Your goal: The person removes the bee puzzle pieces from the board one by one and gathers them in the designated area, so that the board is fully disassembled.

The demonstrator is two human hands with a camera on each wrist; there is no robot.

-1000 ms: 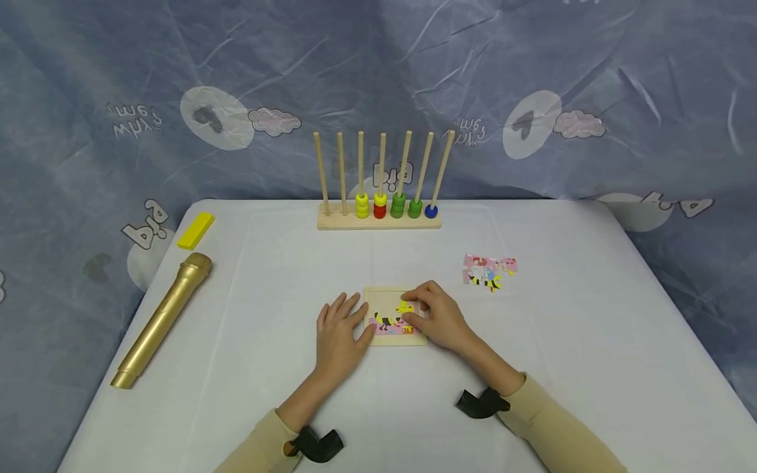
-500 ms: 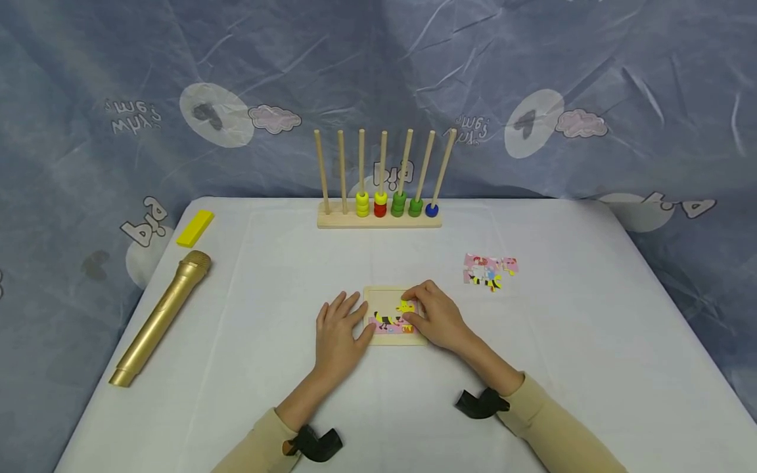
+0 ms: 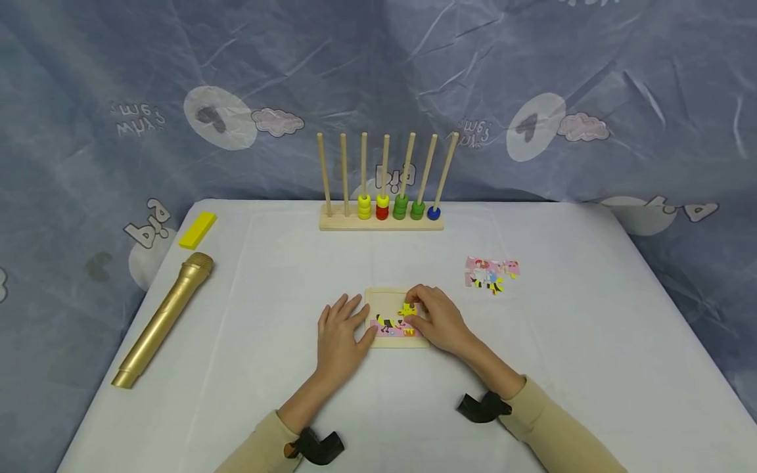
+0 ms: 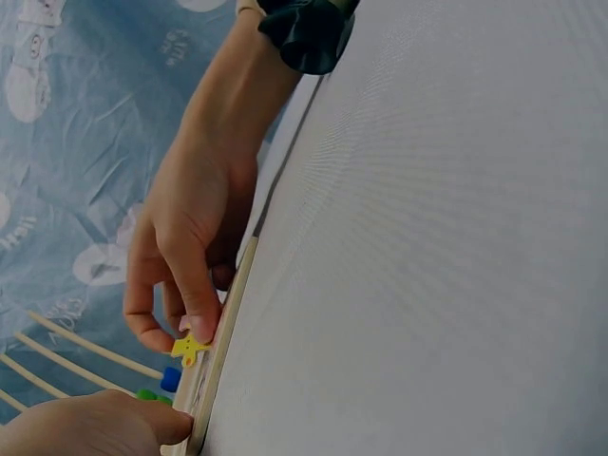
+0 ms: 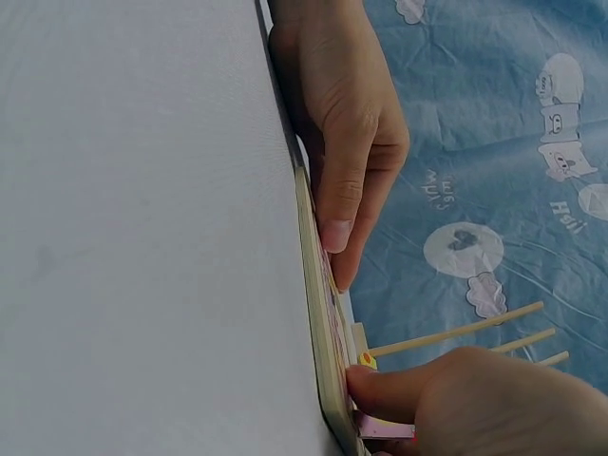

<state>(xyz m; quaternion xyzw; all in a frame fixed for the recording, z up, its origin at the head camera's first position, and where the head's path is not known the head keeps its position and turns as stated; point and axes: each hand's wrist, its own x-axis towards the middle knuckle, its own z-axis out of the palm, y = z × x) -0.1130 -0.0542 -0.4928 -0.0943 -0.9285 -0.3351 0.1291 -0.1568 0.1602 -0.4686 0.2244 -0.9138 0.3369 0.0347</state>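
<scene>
Hands: we find the left hand [image 3: 343, 338] spread wide, thumb and forefinger touching the nine o'clock rim of the puzzle tray [image 3: 396, 343]; the right hand [image 3: 442, 320] narrowed, pinching the yellow puzzle piece [image 3: 407, 309].
Yellow puzzle piece: over the tray's one-to-two o'clock part, apparently tilted; seating cannot be confirmed.
Fitting: we advise bracing the tray, matching edges with the laid pieces [image 3: 391, 330], then pressing flat.
Loose pieces [image 3: 480, 267]: at two o'clock from the tray, on the surface [image 3: 266, 263].
</scene>
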